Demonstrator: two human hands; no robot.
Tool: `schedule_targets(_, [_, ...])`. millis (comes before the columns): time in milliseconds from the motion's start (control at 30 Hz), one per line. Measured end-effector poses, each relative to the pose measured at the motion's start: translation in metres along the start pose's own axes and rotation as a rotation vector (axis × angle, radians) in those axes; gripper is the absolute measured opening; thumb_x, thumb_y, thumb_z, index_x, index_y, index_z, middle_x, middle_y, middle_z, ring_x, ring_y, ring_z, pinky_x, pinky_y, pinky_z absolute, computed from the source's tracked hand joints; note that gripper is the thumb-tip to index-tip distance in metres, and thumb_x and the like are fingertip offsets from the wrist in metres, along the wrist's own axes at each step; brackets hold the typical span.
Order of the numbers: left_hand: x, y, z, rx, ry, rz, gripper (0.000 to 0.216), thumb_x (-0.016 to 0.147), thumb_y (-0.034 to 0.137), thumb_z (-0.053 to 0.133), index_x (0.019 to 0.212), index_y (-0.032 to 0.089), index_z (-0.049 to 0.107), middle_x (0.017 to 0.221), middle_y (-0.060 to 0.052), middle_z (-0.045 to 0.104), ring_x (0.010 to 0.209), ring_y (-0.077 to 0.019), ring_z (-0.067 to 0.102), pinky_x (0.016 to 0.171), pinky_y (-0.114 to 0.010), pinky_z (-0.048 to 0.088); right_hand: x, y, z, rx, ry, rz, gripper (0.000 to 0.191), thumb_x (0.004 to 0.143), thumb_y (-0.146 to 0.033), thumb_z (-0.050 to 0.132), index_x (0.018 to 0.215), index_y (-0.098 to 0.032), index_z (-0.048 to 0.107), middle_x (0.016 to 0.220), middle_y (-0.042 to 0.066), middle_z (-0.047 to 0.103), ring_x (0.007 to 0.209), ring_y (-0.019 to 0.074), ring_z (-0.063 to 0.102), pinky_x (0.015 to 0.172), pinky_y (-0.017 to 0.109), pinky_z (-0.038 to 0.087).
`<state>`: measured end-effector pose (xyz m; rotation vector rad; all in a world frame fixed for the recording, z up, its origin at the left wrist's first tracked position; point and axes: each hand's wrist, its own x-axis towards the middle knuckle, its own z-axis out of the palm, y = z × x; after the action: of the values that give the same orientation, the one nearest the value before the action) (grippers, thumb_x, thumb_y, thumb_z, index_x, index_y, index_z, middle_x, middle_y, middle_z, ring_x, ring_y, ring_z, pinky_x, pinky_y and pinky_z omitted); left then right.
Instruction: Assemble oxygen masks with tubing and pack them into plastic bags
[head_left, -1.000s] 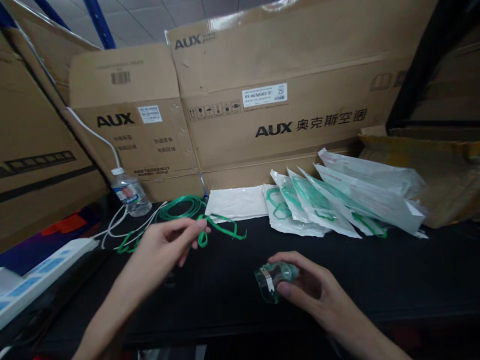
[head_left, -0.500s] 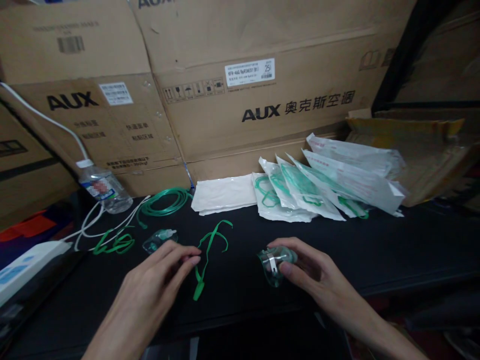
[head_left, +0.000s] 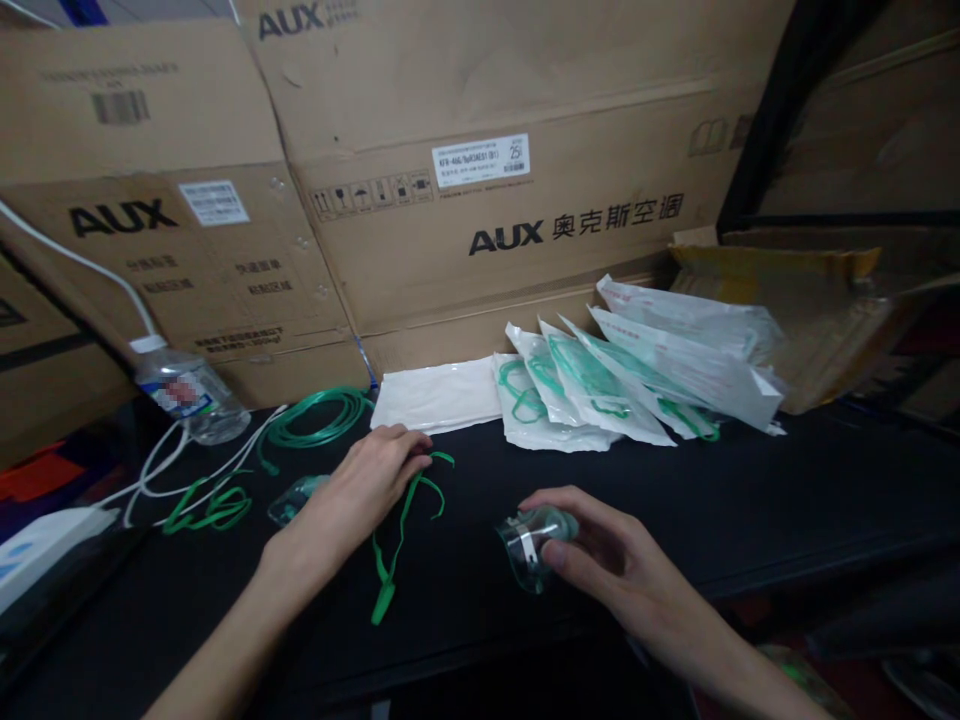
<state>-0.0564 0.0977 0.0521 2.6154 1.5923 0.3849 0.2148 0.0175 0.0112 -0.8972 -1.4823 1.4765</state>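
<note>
My right hand (head_left: pixel 592 540) holds a clear, green-tinted oxygen mask (head_left: pixel 529 550) with a metal nose strip, thumb in front and fingers behind. A green elastic strap (head_left: pixel 401 530) lies loosely on the black tabletop between my hands. My left hand (head_left: pixel 382 465) reaches over its far end, fingertips drawn together on the strap; the contact is partly hidden. A second clear mask (head_left: pixel 292 500) lies left of my left wrist, partly covered by it. Farther left is another tangle of green strap (head_left: pixel 217 508).
A coil of green tubing (head_left: pixel 319 420) lies at the back left, beside a plastic bottle (head_left: pixel 191 390) and white cables. White packets (head_left: pixel 439 395) and several sealed mask pouches (head_left: pixel 600 385) line the back. Large cardboard boxes (head_left: pixel 562 130) stand behind. A power strip (head_left: pixel 45 545) sits at left.
My left hand has moved away from me and right, up to the strap's far end. My right hand still holds the mask. The whole view has shifted slightly.
</note>
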Motion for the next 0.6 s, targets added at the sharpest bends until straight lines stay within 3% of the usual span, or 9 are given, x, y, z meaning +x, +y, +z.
schedule_targets(100, [0.012,-0.001,0.004,-0.041,-0.056,0.169,0.023,0.097,0.017,0.050,0.116,0.020,0.064,0.116,-0.009,0.066,0.113,-0.0235,0.061,0.100,-0.040,0.049,0.000,0.000,0.000,-0.013,-0.001,-0.004,0.030,0.090,-0.048,0.070,0.112,-0.026,0.066,0.104,0.001,0.065,0.098,0.0172,0.061,0.086,0.029,0.048])
schedule_targets(200, [0.021,-0.001,0.009,-0.080,-0.080,0.246,0.023,0.097,0.013,0.047,0.113,0.021,0.062,0.113,-0.007,0.064,0.109,-0.0216,0.060,0.098,-0.039,0.049,0.001,-0.001,0.001,-0.005,0.004,-0.012,0.031,0.090,-0.048,0.070,0.111,-0.026,0.066,0.104,0.002,0.065,0.098,0.0175,0.061,0.086,0.029,0.048])
schedule_targets(367, [0.028,0.000,0.016,-0.154,-0.116,0.244,0.018,0.098,0.013,0.043,0.093,0.019,0.059,0.100,-0.006,0.062,0.097,-0.0204,0.059,0.092,-0.038,0.048,0.001,0.000,0.000,-0.002,0.037,-0.039,0.030,0.090,-0.048,0.070,0.110,-0.025,0.067,0.103,0.002,0.066,0.097,0.0172,0.061,0.086,0.029,0.049])
schedule_targets(600, [0.029,0.008,0.009,-0.236,0.011,0.151,0.017,0.103,0.027,0.043,0.101,0.019,0.058,0.096,-0.005,0.067,0.089,-0.0197,0.063,0.086,-0.035,0.048,0.015,-0.001,0.006,0.087,0.170,0.005,0.034,0.090,-0.052,0.068,0.099,-0.019,0.065,0.089,0.002,0.067,0.083,0.0152,0.062,0.079,0.029,0.049])
